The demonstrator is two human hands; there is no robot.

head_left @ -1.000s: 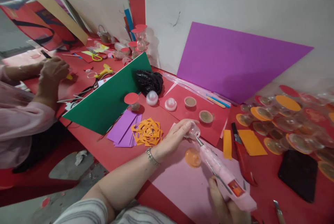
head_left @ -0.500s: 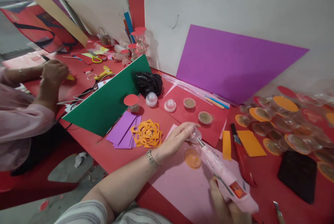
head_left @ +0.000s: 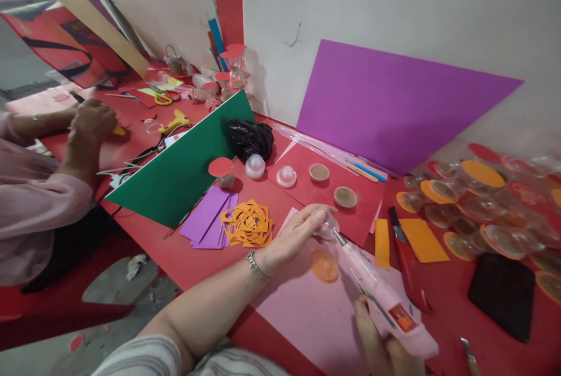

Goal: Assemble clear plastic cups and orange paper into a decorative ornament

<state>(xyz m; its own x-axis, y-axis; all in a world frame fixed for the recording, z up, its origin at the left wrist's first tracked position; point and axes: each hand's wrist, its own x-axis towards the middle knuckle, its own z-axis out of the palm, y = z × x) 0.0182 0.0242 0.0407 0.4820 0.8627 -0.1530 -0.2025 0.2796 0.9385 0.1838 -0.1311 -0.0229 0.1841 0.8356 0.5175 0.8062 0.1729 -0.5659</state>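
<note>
Between the fingers of my left hand [head_left: 302, 227] is a small clear plastic dome [head_left: 329, 227], held just above the pink sheet [head_left: 289, 311]. My right hand [head_left: 377, 335] grips a pink hot glue gun [head_left: 379, 285], its metal nozzle pointing up and left at the dome's edge. Whether the tip touches the dome I cannot tell. Below the dome an orange disc [head_left: 325, 266] with a clear piece on it lies on the pink sheet. Two small cups of brown-green grains [head_left: 345, 196] and a whitish capped dome [head_left: 286, 176] stand on the red sheet behind.
A green board [head_left: 184, 165] stands on the left, dividing me from a co-worker's hands [head_left: 94, 121]. Purple strips [head_left: 208, 221] and orange paper cutouts [head_left: 248, 224] lie left of me. On the right are a red utility knife [head_left: 409, 268], a black flat object [head_left: 502, 297] and several clear-domed pieces [head_left: 486, 206].
The glue gun's nozzle has shifted very slightly along the dome's edge. My left hand keeps its hold on the dome, and the objects on the table stay put.
</note>
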